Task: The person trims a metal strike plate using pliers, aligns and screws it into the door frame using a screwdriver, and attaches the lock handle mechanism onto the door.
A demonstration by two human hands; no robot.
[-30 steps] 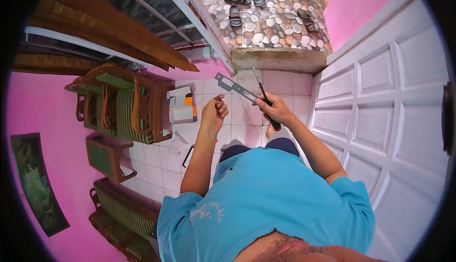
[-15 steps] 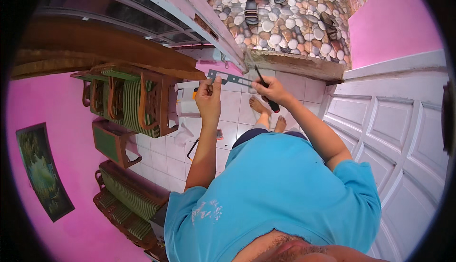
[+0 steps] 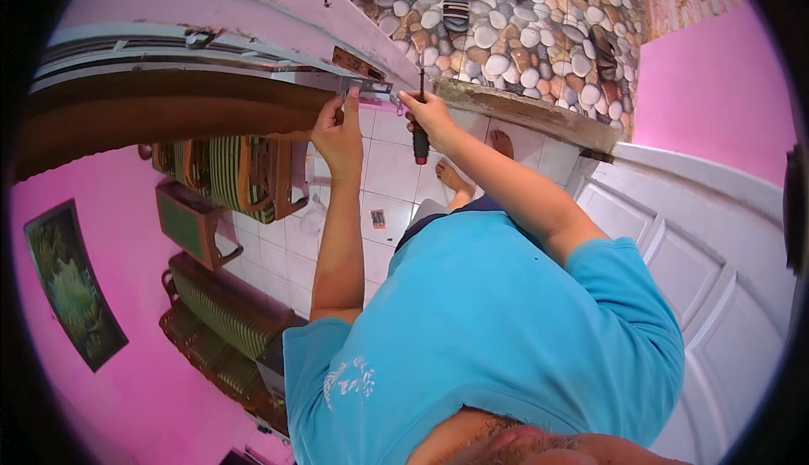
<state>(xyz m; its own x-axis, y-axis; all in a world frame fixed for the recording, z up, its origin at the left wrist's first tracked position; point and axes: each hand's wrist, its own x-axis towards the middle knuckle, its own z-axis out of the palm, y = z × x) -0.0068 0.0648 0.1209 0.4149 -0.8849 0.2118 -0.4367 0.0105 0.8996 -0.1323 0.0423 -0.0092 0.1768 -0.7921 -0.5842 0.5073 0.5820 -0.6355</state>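
Note:
My left hand (image 3: pixel 340 136) is raised and pinches a flat grey metal plate with cut-out slots (image 3: pixel 372 86) between thumb and fingers. That plate lies close to the edge of a whitish-pink door frame (image 3: pixel 295 22), just below a rough rectangular cut-out (image 3: pixel 358 63) in the wood. Whether plate and frame touch, I cannot tell. My right hand (image 3: pixel 431 118) is closed round a screwdriver (image 3: pixel 420 143) with a black handle and red end, its dark shaft pointing up and away. The right fingertips are near the plate's right end.
Brown curtain fabric (image 3: pixel 168 102) hangs at left above striped chairs (image 3: pixel 223 174) and a small green-topped table (image 3: pixel 187 222). A small orange-edged packet (image 3: pixel 377 218) lies on the tiles. Ahead is a raised threshold (image 3: pixel 522 111) with sandals (image 3: pixel 456 5) beyond; a white panelled door (image 3: pixel 674 254) stands right.
Both hands have moved left and forward, bringing the plate up to the frame by the cut-out. The screwdriver now stands more upright in view. My feet have shifted, one now nearer the threshold.

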